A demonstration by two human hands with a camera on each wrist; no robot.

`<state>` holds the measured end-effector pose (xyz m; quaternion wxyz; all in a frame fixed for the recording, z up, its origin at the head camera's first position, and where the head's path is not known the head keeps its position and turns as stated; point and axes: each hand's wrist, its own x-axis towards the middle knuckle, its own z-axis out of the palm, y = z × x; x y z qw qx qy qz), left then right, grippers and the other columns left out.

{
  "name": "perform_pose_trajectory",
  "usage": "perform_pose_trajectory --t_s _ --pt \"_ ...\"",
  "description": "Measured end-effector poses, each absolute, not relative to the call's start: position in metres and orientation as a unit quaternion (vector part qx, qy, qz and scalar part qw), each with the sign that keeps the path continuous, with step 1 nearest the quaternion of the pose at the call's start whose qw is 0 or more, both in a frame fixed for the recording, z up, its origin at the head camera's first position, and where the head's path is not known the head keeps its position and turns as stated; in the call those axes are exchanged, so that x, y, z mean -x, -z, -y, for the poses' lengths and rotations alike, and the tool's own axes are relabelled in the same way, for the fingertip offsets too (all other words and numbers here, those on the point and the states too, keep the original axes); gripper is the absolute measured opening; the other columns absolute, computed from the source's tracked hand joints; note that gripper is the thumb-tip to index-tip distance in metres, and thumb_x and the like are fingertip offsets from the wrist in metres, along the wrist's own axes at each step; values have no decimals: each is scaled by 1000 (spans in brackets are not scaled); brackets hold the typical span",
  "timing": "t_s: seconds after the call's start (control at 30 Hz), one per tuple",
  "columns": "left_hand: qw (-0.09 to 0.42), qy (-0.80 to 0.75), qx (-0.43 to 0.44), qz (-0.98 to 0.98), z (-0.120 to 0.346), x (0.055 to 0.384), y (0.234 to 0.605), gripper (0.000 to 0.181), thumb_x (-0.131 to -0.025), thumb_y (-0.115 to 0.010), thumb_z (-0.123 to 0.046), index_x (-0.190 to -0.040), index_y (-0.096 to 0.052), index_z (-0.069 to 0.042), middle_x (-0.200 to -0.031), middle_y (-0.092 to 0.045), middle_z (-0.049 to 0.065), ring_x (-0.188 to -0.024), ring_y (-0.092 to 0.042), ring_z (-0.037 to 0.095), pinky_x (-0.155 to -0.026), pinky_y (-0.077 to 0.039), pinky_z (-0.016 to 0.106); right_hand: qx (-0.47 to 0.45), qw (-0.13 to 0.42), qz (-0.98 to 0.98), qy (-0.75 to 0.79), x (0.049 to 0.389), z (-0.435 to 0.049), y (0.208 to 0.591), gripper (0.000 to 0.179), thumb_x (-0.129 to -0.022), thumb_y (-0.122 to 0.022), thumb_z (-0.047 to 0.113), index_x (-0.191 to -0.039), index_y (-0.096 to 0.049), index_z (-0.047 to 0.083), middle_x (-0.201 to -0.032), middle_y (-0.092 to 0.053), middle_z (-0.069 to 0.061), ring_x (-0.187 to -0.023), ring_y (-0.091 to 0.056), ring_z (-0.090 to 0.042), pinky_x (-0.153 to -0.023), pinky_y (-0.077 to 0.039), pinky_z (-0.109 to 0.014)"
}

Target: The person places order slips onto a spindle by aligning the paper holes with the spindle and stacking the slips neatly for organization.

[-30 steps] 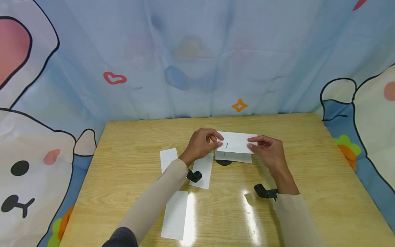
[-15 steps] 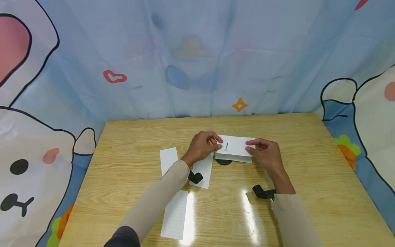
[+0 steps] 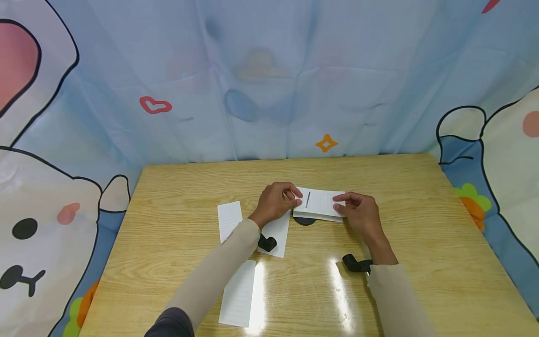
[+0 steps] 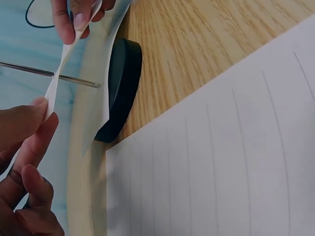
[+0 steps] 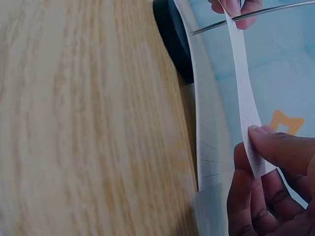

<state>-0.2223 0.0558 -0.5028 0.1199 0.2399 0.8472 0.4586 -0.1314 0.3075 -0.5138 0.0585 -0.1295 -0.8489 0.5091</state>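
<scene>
Pinched at its left end by my left hand point(image 3: 274, 202) and at its right end by my right hand point(image 3: 361, 213), a lined paper slip point(image 3: 323, 200) is pierced by a thin metal spike point(image 4: 81, 81). The spike rises from a round black base point(image 4: 129, 88), making a paper spike. Below the held slip, another paper slip point(image 5: 199, 123) lies low on the spike, over the base. Both wrist views show a gap between the two slips. Thumbs and fingers grip the slip from opposite faces, and it bends slightly in the right wrist view.
Left of the paper spike lie loose lined slips: one point(image 3: 229, 216) beyond the left forearm, one point(image 3: 278, 236) beside the left wrist, and one point(image 3: 237, 295) nearer the front. The wooden table point(image 3: 421, 224) ends at a blue patterned curtain point(image 3: 269, 93).
Both hands have moved down and slightly left with the held slip, sliding it lower along the spike toward the slip beneath. The loose slips have stayed put.
</scene>
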Motion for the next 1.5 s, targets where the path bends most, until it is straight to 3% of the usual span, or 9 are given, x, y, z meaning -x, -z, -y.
perform_pose_trajectory --t_s 0.23,0.47,0.73,1.2,1.5 --pt "116 -448 -235 -855 -59 223 509 7 -95 -83 -21 -101 -79 -20 -91 -74 -2 -69 -63 10 -63 -46 27 123 56 877 -461 132 -306 517 15 -96 -79 11 -110 -82 6 -75 -42 -1 -66 -40 -13 -67 -39 -27" --pt "115 -428 -227 -867 -61 222 514 6 -95 -83 -23 -98 -77 -22 -89 -73 -5 -71 -61 9 -63 -45 26 140 50 896 -419 134 -303 518 13 -95 -80 13 -107 -83 9 -81 -50 -3 -77 -46 -20 -75 -41 -35" --pt "123 -410 -229 -874 -62 220 516 7 -94 -83 -23 -98 -78 -21 -84 -70 -6 -69 -58 9 -61 -43 25 137 54 903 -403 135 -302 522 11 -94 -81 11 -105 -83 9 -75 -48 -2 -72 -46 -22 -76 -40 -38" --pt "132 -384 -236 -883 -59 222 514 6 -95 -83 -25 -96 -78 -23 -86 -70 -6 -74 -59 10 -66 -43 27 134 49 918 -370 135 -297 522 11 -89 -85 11 -99 -84 9 -81 -62 -7 -74 -53 -22 -70 -43 -34" --pt "125 -353 -245 -894 -57 221 513 8 -94 -84 -27 -96 -77 -23 -83 -68 -6 -73 -58 10 -64 -43 26 123 63 928 -347 132 -295 523 15 -86 -87 13 -98 -82 4 -97 -69 -17 -87 -61 -29 -76 -44 -37"
